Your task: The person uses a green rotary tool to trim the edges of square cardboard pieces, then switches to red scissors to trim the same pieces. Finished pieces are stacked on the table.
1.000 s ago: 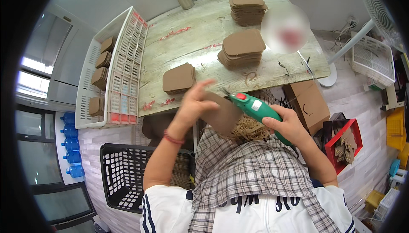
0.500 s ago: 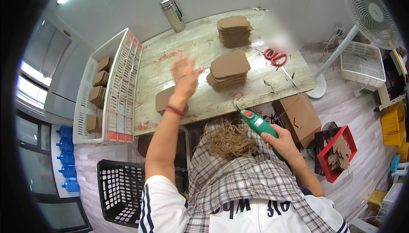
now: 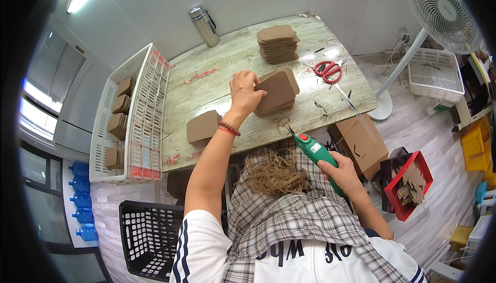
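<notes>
My left hand (image 3: 245, 95) pinches the edge of the top brown rounded sheet (image 3: 274, 88), which is lifted at a tilt over the middle stack (image 3: 279, 108) of similar sheets. Whether they are card or fabric, I cannot tell. In my right hand (image 3: 343, 174) is a green handheld power tool (image 3: 316, 149) with a red button; its thin metal tip points at the table's front edge. A lower brown pile (image 3: 202, 127) lies left of the middle stack, and a taller stack (image 3: 278, 44) stands farther back. Tan stringy scraps (image 3: 276, 173) rest on my plaid apron (image 3: 289, 213).
Red-handled scissors (image 3: 327, 71) lie on the table's (image 3: 227, 50) right side among dark scraps. A white crate (image 3: 147, 112) with brown stacks stands left; a steel flask (image 3: 204, 26) is at the back. Below are a black basket (image 3: 150, 236), a cardboard box (image 3: 359, 143) and a red box (image 3: 409, 186).
My left hand has moved right from above the lower left pile to the middle stack and taken hold of its top sheet, tilting it. The right hand keeps the tool in nearly the same place.
</notes>
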The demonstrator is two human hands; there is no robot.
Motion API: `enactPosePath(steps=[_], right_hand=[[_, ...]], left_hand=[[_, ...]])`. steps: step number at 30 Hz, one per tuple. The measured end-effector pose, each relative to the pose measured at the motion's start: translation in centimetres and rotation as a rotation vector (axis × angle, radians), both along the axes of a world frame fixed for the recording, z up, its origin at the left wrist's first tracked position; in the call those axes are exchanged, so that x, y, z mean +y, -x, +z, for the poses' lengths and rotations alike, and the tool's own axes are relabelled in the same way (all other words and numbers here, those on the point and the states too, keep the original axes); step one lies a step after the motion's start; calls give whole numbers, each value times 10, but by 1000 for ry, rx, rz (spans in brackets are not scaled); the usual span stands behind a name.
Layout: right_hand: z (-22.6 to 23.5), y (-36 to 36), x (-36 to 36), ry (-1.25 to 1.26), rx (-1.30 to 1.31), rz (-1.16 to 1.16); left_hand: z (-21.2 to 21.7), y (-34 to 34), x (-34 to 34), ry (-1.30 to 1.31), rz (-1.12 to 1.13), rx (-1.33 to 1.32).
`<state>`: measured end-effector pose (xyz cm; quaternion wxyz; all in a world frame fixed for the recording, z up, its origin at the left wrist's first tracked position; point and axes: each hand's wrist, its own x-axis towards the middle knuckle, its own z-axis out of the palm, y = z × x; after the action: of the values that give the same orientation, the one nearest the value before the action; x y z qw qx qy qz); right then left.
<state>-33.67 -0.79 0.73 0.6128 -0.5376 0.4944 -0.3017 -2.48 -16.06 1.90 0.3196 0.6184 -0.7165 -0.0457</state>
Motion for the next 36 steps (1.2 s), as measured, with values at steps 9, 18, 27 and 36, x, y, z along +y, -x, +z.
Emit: enactPosePath(steps=[9,18,27,36], right_hand=[[20,-15,4,61,-64,-86],[39,-31,9,130,-33,-84],[42,-34,7,126,-42,-115],[51,-34,-4,150,-64,-164]], left_hand=[[-1,22,83,-34,-176,1834],[-17,64,99,106,-126,2085],[-36,77,103,59,-135,2083],[-36,98,119,-104,-232,2048]])
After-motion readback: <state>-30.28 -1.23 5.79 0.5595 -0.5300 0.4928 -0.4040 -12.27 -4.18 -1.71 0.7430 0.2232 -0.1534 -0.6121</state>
